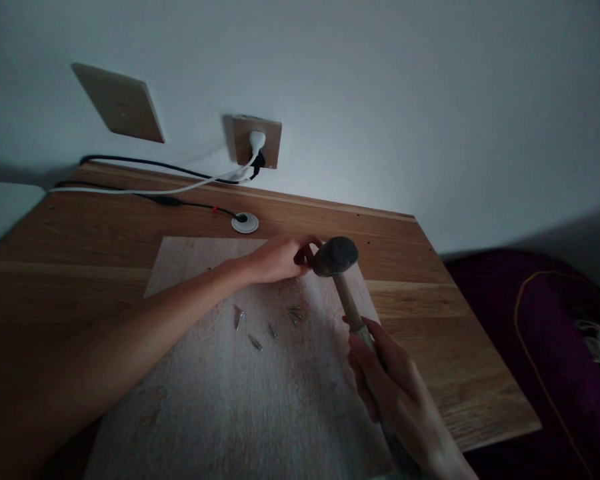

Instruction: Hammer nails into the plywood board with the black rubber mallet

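Observation:
My right hand [387,373] is wrapped round the handle of a rubber mallet [336,256], whose dark head is raised above a pale wooden board [220,400]. Close beside that head, near the board's far edge, my left hand [285,258] has its thumb and fingers pinched together. What they hold, if anything, is hidden. Several metal screws or nails lie loose on the board: one piece [239,319] to the left, another piece [255,342] nearer to me, and a small cluster [294,314] to the right. Their exact kind is too small to tell.
The board rests on a wooden desk [420,293] against a wall. A cable grommet [245,223], a black cable [190,203] and a white cable [175,189] lie behind it, with plugs in a wall socket [273,143]. Purple fabric [560,327] lies beyond the desk's right edge.

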`<action>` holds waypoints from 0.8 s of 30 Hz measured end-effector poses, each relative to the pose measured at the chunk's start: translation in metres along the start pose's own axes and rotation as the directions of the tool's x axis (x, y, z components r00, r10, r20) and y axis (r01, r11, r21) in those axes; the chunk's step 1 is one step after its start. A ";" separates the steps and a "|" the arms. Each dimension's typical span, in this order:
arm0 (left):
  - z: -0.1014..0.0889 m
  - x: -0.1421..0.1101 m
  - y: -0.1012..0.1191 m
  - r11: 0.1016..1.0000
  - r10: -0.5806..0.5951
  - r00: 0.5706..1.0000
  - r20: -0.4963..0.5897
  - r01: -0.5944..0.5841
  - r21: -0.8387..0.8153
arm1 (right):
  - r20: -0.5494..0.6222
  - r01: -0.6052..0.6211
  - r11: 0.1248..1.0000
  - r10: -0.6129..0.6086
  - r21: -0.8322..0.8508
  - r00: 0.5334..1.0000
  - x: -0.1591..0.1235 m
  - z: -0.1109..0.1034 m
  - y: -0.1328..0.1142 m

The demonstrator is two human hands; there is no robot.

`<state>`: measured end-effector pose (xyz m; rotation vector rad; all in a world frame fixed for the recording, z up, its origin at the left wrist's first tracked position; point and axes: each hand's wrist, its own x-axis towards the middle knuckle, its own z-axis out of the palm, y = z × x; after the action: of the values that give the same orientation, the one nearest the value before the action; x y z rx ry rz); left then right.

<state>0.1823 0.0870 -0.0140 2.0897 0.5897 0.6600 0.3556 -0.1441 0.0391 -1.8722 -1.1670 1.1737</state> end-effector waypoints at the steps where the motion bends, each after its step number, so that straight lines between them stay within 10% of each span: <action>1: 0.000 0.000 0.000 1.000 -0.003 1.000 0.005 0.003 -0.007 | -0.007 -0.001 1.000 0.001 -0.012 1.000 0.000 -0.002 0.000; 24: 0.000 0.000 0.000 0.999 0.008 1.000 -0.013 -0.007 0.054 | -0.050 0.001 1.000 -0.002 -0.026 0.999 -0.001 0.002 -0.008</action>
<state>0.1823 0.0865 -0.0140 2.1402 0.6133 0.6694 0.3509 -0.1423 0.0453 -1.9087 -1.1613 1.1090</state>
